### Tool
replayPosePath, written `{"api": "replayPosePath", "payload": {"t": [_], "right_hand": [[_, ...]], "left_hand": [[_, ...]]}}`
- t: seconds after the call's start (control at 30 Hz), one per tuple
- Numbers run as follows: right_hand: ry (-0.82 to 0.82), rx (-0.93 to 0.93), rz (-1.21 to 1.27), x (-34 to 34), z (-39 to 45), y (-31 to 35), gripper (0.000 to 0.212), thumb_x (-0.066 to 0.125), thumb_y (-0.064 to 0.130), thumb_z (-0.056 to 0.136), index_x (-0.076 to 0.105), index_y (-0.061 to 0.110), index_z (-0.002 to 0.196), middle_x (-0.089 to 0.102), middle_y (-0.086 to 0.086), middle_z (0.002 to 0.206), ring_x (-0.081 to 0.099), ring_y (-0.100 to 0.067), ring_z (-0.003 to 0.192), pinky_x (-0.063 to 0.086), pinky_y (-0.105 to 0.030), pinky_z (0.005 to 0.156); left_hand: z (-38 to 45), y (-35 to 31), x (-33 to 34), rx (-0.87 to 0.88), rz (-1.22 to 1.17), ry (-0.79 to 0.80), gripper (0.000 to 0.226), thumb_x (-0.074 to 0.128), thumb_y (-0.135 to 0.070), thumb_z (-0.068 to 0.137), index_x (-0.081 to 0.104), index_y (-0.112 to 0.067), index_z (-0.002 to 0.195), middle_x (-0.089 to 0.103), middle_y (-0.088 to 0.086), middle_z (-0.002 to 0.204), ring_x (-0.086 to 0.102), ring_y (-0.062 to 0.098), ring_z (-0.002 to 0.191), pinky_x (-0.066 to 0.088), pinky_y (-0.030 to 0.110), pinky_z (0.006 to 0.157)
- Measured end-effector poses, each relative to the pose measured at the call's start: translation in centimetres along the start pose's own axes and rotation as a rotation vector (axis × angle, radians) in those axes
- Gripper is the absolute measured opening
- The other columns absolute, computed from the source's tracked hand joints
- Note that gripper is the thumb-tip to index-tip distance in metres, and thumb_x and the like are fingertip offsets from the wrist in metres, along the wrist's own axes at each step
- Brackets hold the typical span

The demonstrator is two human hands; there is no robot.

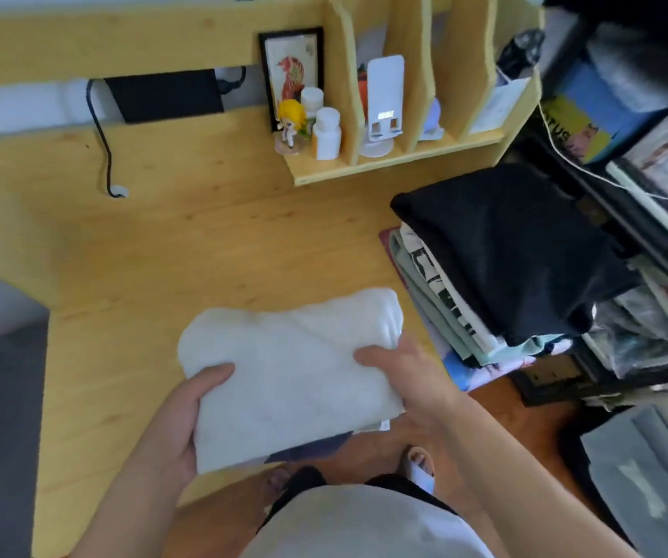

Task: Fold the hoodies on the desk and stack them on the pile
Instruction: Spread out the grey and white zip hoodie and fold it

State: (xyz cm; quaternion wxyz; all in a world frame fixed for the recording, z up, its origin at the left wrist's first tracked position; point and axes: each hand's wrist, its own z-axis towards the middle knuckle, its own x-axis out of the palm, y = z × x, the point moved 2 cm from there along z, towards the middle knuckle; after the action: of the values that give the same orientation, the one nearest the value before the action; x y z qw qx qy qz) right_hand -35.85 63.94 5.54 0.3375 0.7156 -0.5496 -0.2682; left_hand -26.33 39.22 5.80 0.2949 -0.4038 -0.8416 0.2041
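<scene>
A folded white hoodie (292, 368) is held up over the front edge of the wooden desk (155, 251). My left hand (179, 420) grips its left side, thumb on top. My right hand (400, 376) grips its right side, thumb across the top, fingers hidden beneath. To the right stands the pile of folded clothes (501, 259), with a black garment on top and green and printed white layers below it.
A wooden shelf unit (400, 155) at the back holds a framed picture, a small figurine, two white bottles and a white stand. A black cable (103, 143) hangs onto the desk. Dark shelving with boxes (638, 175) crowds the right side. My feet show below.
</scene>
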Motion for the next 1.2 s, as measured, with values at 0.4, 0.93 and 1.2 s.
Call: {"api": "replayPosePath", "payload": {"t": [0.4,0.93,1.2], "right_hand": [[-0.090,-0.742,0.060,-23.6,-10.1,23.3,0.025,0.055,0.007,0.094,0.066,0.013,0.116,0.077,-0.004,0.105,0.075,-0.024,0.097,0.062,-0.038,0.075],[-0.088,-0.041,-0.297,-42.7,10.0,10.2,0.035,0.067,0.030,0.096,0.061,0.016,0.127,0.071,0.000,0.107,0.068,-0.022,0.096,0.054,-0.035,0.080],[-0.437,-0.674,-0.986,-40.0,10.8,17.3,0.060,0.051,0.034,0.101,0.030,0.015,0.154,0.034,-0.015,0.155,0.033,-0.035,0.140,0.028,-0.046,0.115]], "left_hand": [[-7.6,-9.0,31.9,0.674,0.005,0.389,0.039,0.063,-0.021,0.080,0.069,-0.010,0.117,0.077,0.008,0.107,0.076,0.028,0.096,0.061,0.038,0.072],[10.6,10.4,41.7,0.158,0.216,-0.287,0.074,0.075,-0.041,0.071,0.055,-0.009,0.135,0.067,0.012,0.119,0.067,0.028,0.103,0.056,0.045,0.096],[10.6,3.3,47.4,1.125,1.504,-0.706,0.061,0.039,-0.047,0.102,0.030,-0.031,0.160,0.024,0.010,0.166,0.017,0.038,0.153,0.019,0.056,0.123]]}}
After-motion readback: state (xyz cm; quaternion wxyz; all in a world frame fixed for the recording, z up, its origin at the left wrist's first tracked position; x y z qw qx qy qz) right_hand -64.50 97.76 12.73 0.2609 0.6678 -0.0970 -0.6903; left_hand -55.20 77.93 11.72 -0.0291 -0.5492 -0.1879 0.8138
